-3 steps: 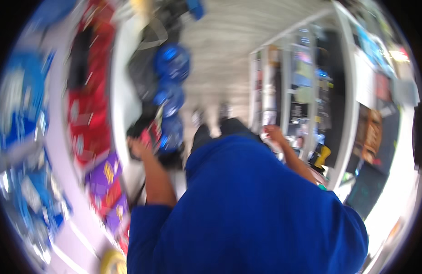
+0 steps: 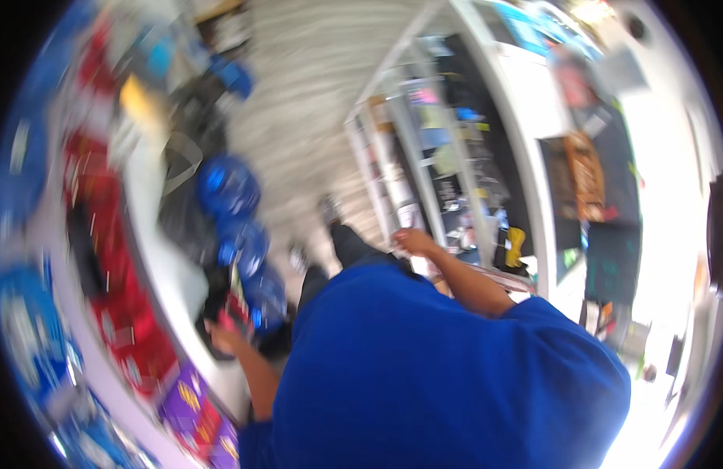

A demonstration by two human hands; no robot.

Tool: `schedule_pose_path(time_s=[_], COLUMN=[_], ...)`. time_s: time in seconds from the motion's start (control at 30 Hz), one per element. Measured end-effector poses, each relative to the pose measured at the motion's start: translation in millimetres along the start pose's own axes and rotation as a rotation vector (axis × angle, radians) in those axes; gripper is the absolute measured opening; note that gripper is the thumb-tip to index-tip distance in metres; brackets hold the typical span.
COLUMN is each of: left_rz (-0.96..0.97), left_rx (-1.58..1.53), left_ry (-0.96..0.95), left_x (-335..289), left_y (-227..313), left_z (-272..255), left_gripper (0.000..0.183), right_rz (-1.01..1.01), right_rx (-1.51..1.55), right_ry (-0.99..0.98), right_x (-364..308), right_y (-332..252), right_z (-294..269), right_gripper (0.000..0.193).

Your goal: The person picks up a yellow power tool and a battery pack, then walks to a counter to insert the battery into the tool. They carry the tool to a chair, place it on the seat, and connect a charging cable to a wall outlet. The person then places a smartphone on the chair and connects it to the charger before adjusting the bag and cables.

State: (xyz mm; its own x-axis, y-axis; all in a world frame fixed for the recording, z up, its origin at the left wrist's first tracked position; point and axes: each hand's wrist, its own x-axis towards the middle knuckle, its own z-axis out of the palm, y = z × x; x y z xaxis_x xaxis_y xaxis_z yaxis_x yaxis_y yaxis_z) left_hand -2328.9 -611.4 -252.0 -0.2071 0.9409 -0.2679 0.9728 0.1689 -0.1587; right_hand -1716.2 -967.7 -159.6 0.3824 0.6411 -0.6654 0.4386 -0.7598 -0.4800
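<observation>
My right hand [image 2: 412,241] is in front of my body, beside a white-framed shelf unit [image 2: 543,184]. Its fingers are curled in, and no object shows in them. Lower on the left, my left hand [image 2: 227,338] is smeared by motion beside a pink-red item [image 2: 238,311] and a dark bundle. Whether it touches or holds that item I cannot tell. Large clear-blue water bottles [image 2: 229,184] stand in a row on the floor just beyond the left hand.
Red packages [image 2: 117,313] and purple boxes [image 2: 184,400] line a white shelf on my left. The shelf unit on my right holds small mixed goods and a yellow item [image 2: 515,246]. Between them runs a grey wood-look floor [image 2: 299,102]; black bags lie by the bottles.
The view has swung to the right, so the bottles and shelf unit sit further left and tilted. My right foot is now ahead of my left. Both hands appear lower in the picture.
</observation>
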Motion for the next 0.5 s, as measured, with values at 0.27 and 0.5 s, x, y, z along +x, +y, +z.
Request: schedule_pose_path(time_s=[0.27, 0.5], left_rz=[0.515, 0.958], left_rx=[-0.659, -0.611], left_ry=[0.080, -0.235], left_x=[-49.4, -33.8], left_y=[175.5, 374.6], left_z=[-64.0, -143.7], left_gripper=[0.046, 0.043], right_rz=[0.080, 0.073], right_rx=[0.059, -0.100], right_ry=[0.137, 0.273], right_x=[78.6, 130.9], right_y=[-29.4, 6.1], right_z=[-79.7, -112.1], right_gripper=[0.052, 0.037])
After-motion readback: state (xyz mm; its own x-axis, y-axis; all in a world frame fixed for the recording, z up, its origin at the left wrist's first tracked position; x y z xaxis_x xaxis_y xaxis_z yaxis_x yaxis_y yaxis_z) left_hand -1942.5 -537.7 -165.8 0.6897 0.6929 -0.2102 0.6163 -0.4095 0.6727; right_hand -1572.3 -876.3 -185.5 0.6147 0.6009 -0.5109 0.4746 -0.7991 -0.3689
